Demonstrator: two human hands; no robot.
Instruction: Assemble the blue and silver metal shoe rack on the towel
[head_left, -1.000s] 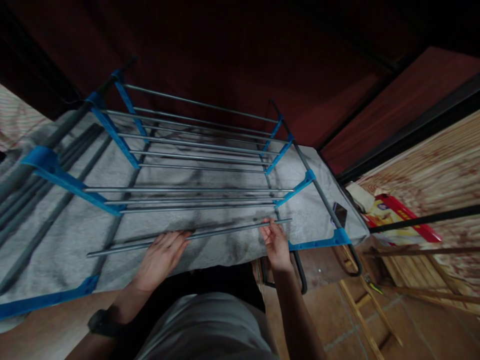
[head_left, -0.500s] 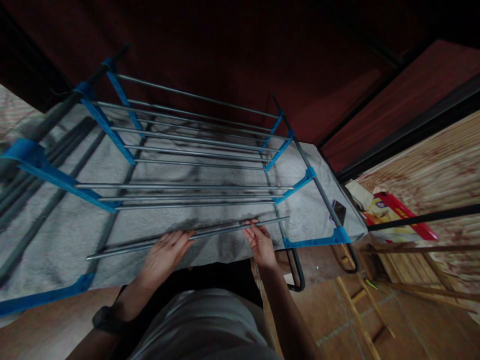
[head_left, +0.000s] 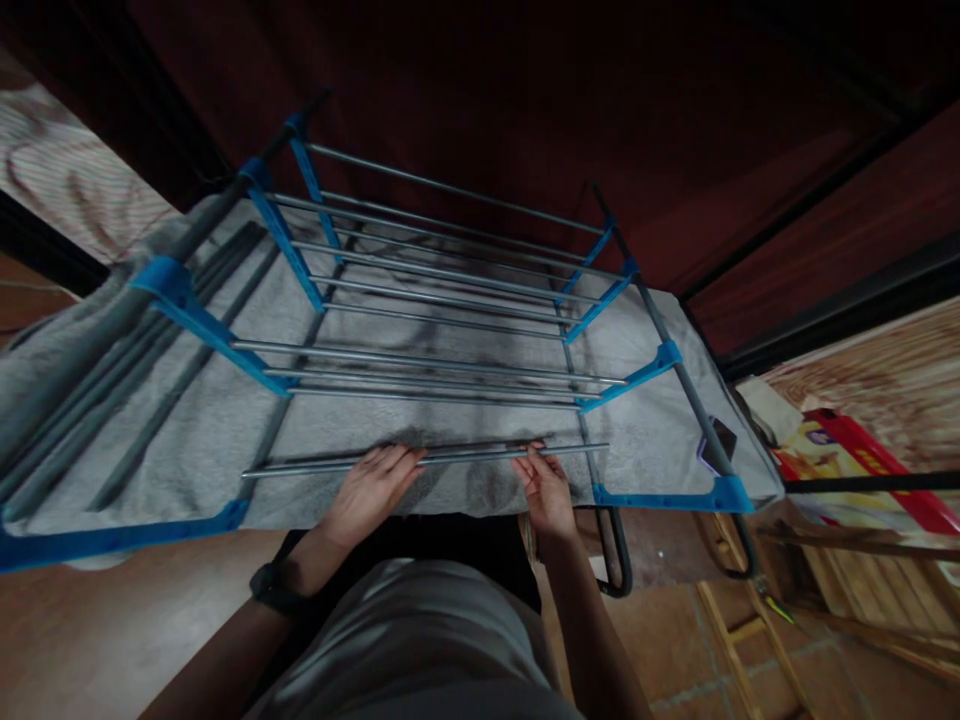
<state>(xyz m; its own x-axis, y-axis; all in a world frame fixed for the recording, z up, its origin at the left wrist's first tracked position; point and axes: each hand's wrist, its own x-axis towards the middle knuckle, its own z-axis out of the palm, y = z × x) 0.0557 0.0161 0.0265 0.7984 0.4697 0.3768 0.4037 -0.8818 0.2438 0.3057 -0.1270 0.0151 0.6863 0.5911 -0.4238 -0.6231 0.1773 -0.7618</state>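
Note:
A thin grey metal tube lies crosswise before me, low over the grey cloth and close to its front edge. My left hand is closed over the left part of the tube, palm down. Further right, my right hand pinches the same tube between thumb and fingers, palm up. Beyond both hands rests a partly assembled rack of grey tubes with blue plastic brackets. Its front blue bracket on the right, close to my right hand, carries no crossbar. A dark band circles my left wrist.
Several loose thicker tubes lie at the left on the cloth-covered surface. A phone rests by the right bracket. Further right are a red and yellow box and wooden frames on the tiled floor. A dark red panel rises behind.
The view has turned left, so everything appears shifted to the right. Both hands keep hold of the tube, which now sits more level, its right end nearer the right upright.

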